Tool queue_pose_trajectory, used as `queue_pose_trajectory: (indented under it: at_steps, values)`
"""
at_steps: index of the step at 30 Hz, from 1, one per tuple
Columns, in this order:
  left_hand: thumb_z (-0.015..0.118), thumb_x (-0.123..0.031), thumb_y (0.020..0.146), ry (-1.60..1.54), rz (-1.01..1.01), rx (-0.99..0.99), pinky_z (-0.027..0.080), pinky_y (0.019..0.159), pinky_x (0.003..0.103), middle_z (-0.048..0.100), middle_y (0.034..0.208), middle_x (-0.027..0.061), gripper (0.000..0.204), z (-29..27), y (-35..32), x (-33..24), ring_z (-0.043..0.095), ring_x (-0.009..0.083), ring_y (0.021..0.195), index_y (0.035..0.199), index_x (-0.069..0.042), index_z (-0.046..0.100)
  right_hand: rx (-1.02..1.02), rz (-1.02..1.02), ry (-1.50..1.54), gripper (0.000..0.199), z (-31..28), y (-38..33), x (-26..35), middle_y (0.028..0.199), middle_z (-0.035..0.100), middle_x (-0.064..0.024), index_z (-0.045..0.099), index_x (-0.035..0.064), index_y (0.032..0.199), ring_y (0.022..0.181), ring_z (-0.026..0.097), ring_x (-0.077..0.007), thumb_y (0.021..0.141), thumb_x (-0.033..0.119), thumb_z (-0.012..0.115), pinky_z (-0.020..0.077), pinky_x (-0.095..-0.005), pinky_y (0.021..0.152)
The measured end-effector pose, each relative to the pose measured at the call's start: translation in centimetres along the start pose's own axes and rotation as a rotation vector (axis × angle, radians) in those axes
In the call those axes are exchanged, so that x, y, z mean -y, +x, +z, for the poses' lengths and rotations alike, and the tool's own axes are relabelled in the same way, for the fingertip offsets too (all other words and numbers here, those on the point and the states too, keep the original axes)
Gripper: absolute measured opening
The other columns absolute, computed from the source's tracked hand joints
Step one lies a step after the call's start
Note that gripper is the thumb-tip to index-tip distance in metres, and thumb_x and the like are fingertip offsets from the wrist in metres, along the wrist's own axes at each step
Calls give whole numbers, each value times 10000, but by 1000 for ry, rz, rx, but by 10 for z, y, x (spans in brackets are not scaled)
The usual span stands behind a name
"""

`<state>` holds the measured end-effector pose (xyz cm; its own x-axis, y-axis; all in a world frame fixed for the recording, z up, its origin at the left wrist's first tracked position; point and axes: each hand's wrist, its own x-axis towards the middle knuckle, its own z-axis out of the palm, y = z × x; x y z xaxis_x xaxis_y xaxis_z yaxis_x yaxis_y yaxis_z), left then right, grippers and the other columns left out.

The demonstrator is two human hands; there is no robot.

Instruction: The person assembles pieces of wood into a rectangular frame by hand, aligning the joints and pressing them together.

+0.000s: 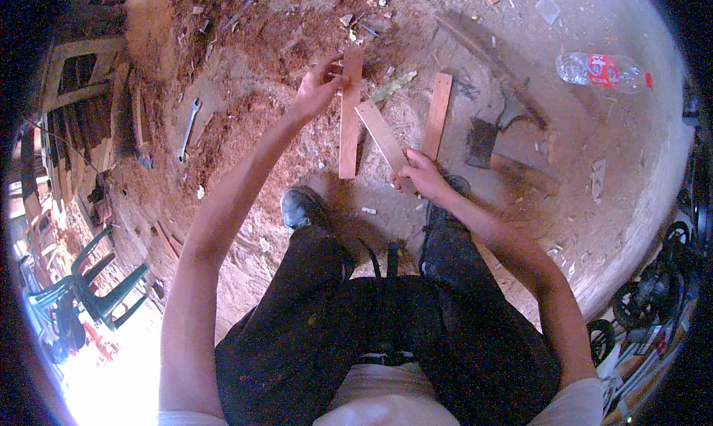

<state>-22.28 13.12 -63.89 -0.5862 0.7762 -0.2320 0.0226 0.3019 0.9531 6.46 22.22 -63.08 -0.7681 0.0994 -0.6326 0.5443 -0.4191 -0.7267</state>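
Observation:
In my left hand (324, 88) is a long flat wooden slat (349, 121), gripped near its far end between fingers and thumb and pointing away from me. My right hand (422, 175) grips the near end of a shorter wooden slat (380, 135), which slants up toward the left slat. Whether the two slats touch is hard to make out. Beyond my right hand, a third wooden slat (438, 112) lies on the ground with a small hole near its far end. My shoes stand below both hands.
A wrench (190, 131) lies on the dirt floor at the left. Toward the right are a long dark bar (494, 66), a dark block (482, 142) and a clear plastic bottle (600, 72) with a red label. A green plastic chair (93, 285) lies tipped at far left. Shavings and scraps are scattered about.

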Motion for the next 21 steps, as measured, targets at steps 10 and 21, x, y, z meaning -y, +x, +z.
queue_pose_trajectory:
  at_steps: [10, 21]
  values:
    - [657, -72, 827, -21, 52, 85, 524, 810, 321, 590, 1128, 128, 562, -7, 3, 10, 605, 190, 956, 1333, -69, 414, -123, -186, -50, 351, -32, 16, -3, 841, 618, -84, 485, 7, 1149, 714, 610, -182, 803, 71, 473, 507, -320, 652]
    - [692, -26, 779, 232, 122, 341, 532, 805, 333, 547, 1166, 101, 743, -2, -8, -30, 590, 198, 960, 1411, -145, 320, -326, -340, 9, 257, -72, 25, 56, 836, 612, -93, 507, -2, 1034, 701, 613, -178, 794, 62, 439, 509, -309, 695]
